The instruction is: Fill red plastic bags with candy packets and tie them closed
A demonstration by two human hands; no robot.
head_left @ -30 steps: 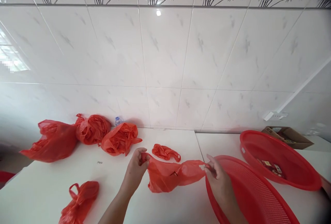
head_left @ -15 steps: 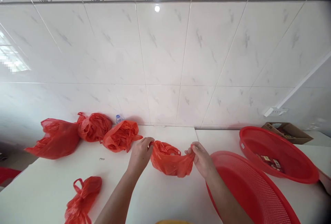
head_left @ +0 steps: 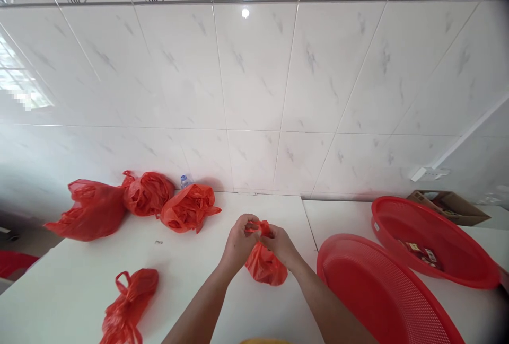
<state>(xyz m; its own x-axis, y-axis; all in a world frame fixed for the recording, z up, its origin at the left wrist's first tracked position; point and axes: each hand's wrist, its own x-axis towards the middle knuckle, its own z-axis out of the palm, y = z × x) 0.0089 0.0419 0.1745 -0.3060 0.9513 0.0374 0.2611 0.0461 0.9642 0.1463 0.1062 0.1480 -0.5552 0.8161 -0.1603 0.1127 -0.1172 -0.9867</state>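
Observation:
Both hands are close together over the middle of the white table point(head_left: 186, 280). My left hand point(head_left: 240, 243) is closed on the gathered top of a red plastic bag point(head_left: 266, 267). Pinching the same neck from the other side is my right hand point(head_left: 280, 246). The bag's rounded lower part hangs below the fingers, and what it contains does not show. Toward the front left lies another red plastic bag point(head_left: 129, 301), its neck gathered and a handle loop standing up.
Along the wall at left sit a large red bag point(head_left: 95, 211), a second bundle point(head_left: 147, 193) and a third point(head_left: 189, 209), with a bottle point(head_left: 185, 181) behind. On the right are a red basket point(head_left: 358, 275), a red basin point(head_left: 457, 248) holding small packets, and a cardboard box point(head_left: 465, 214).
My hands have come together from wide apart. The bag, first stretched out between them, is now bunched at its top. The small crumpled red bag behind no longer shows.

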